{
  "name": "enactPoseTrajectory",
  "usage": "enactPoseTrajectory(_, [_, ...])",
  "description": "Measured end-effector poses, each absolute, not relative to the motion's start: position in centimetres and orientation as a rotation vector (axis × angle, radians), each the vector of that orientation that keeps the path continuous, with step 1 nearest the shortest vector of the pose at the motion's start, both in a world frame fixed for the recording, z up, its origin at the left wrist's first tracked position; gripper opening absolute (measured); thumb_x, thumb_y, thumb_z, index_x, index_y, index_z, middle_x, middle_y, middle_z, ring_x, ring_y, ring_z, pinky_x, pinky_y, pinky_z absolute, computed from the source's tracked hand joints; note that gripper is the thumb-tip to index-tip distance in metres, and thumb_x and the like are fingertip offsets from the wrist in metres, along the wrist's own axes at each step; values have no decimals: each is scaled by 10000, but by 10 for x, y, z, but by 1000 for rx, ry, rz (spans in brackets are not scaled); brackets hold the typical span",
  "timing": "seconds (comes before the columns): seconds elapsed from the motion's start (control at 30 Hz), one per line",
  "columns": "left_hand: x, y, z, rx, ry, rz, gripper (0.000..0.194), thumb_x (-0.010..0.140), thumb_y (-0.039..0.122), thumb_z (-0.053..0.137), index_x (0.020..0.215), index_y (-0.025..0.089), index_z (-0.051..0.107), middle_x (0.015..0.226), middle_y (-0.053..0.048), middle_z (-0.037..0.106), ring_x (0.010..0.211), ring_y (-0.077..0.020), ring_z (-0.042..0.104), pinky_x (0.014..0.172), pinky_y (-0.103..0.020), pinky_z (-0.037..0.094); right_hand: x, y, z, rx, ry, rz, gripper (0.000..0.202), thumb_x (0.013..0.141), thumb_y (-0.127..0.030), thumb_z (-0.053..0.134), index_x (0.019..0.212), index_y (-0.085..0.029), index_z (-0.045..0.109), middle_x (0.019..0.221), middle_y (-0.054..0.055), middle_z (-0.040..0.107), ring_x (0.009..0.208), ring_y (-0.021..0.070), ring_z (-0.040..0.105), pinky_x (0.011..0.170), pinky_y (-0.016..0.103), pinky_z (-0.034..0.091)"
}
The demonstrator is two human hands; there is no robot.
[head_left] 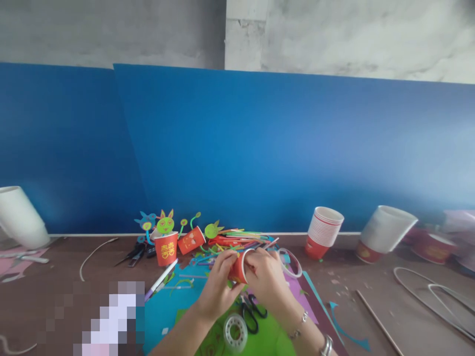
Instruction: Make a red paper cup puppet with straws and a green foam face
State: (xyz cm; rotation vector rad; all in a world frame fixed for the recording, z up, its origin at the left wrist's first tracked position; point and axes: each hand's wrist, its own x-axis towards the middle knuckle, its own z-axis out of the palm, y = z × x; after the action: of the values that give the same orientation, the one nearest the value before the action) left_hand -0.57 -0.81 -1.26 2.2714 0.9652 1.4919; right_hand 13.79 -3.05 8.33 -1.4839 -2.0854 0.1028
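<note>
Worktop, brown: extended beneath left fingers and right fingers. Cup stack: stood beyond them, to the right. Red paper cup: tilted between both, left fingers closed around its side, right fingers bent into its mouth, their hold there hidden. Black-handled scissors, tape roll: lay just nearer than the fingers.

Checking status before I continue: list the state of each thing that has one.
Left hand: grip closed on red paper cup
Red paper cup: tilted, rim toward right hand
Right hand: fingers at cup mouth, partly hidden
Gold-lettered red cup: upright
Neighbouring red cup: tipped
Striped cup stack: nested, mouths up
Tape roll: lying flat
Black-handled scissors: lying, blade position unclear
</note>
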Motion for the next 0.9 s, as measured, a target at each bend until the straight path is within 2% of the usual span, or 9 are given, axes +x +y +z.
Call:
enactPoseTrajectory(0.1, [-8,-7,-13,2272,937,1472,687,693,25,645,1286,253,384,1262,-131,485,1210,-288,487,985,-479,449,135,-31,82,-1433,-2073,81,228,738,-39,471,614,-185,596,651,21,668,716,172,546,714,304,276])
enactPoseTrajectory(0.2, [-9,-7,-13,2269,916,1455,662,693,35,652,1265,248,396,1258,-130,491,1212,-291,486,991,-487,442,138,-28,82,-1420,-2116,49,233,709,-27,475,578,-178,593,633,29,670,715,179,552,727,315,294])
enactPoseTrajectory(0.33, [-9,-8,-10,2277,890,1436,647,702,60,673,1256,246,396,1256,-132,507,1219,-292,484,1001,-483,435,154,-24,90,-1419,-2083,289,241,733,-124,503,520,-190,595,540,10,619,583,157,519,614,282,338])
enactPoseTrajectory(0.4, [-8,-9,-9,2297,873,1440,680,710,74,680,1285,246,360,1274,-141,498,1232,-294,475,1001,-488,435,161,-24,96,-1406,-1875,451,224,796,-225,498,651,-198,667,615,12,656,589,159,546,573,265,373])
enactPoseTrajectory(0.47, [-7,-9,-8,2308,860,1418,719,713,86,686,1311,246,320,1285,-147,489,1236,-295,472,1003,-500,432,164,-23,98,-1358,-1751,514,221,823,-298,508,782,-201,702,766,33,704,697,179,601,634,273,428])
enactPoseTrajectory(0.53, [-7,-9,-8,2303,860,1383,729,710,93,690,1315,243,312,1284,-147,491,1231,-297,479,1003,-511,430,164,-22,97,-1313,-1787,562,194,801,-300,544,762,-208,710,840,46,717,793,201,625,721,298,452])
enactPoseTrajectory(0.67, [-6,-10,-5,2325,847,1313,680,724,86,663,1311,242,356,1268,-133,523,1225,-296,486,994,-507,441,159,-18,87,-1325,-1848,659,186,760,-227,537,620,-211,658,768,43,717,770,209,640,729,312,463])
enactPoseTrajectory(0.9, [-8,-11,5,2349,775,1274,700,732,24,619,1337,272,368,1311,-114,507,1272,-274,438,1039,-481,414,150,-23,82,-1329,-1750,465,207,869,-267,402,724,-206,536,712,39,644,675,181,588,629,277,433])
